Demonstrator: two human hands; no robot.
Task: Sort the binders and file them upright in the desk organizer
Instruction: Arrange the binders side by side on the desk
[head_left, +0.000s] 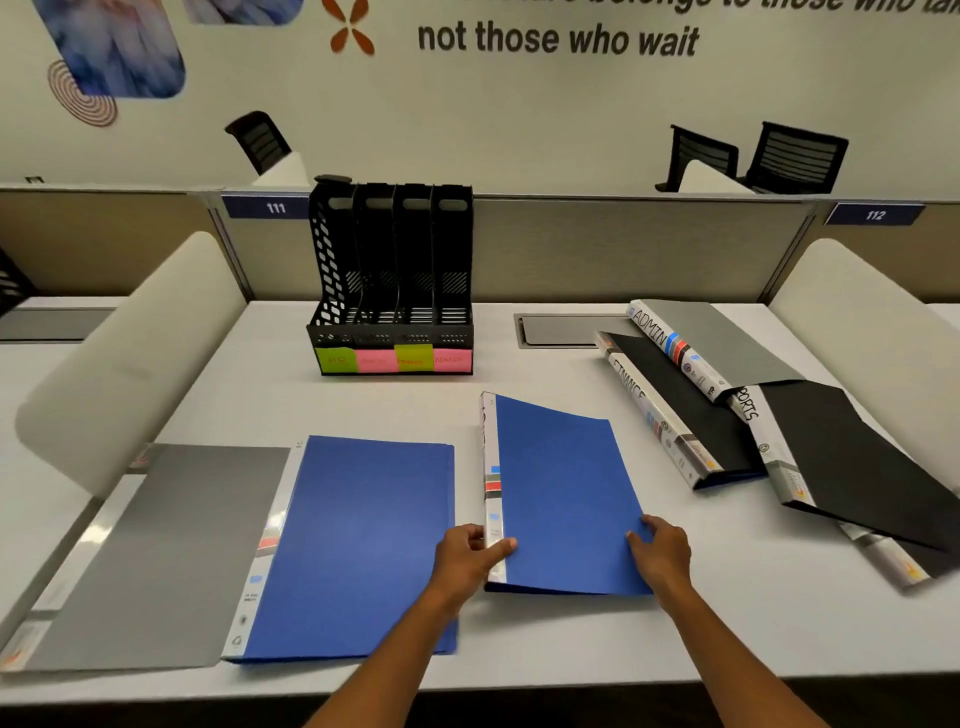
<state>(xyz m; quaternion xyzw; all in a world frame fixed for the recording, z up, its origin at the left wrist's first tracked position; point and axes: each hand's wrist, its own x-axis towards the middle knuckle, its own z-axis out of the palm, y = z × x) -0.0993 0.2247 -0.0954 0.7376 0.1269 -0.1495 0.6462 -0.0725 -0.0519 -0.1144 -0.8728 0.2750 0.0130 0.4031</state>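
Binder in blue (563, 493) lies flat on the worktop (597, 639), near its front edge, with both hands on its near end: the left hand (467, 558) pinches the white labelled spine, the right hand (660, 553) grips the lower right corner of the cover. It looks like the pick-up step; next it needs lifting, its spine label reading, then standing upright in the matching slot of the black desk organizer (392, 280), which is empty and tagged with coloured notes. Another blue binder (358, 545) and a grey one (156, 556) lie to the left; the ADMIN binder (722, 338), the FINANCE binder (685, 410) and a black binder (862, 457) overlap at the right.
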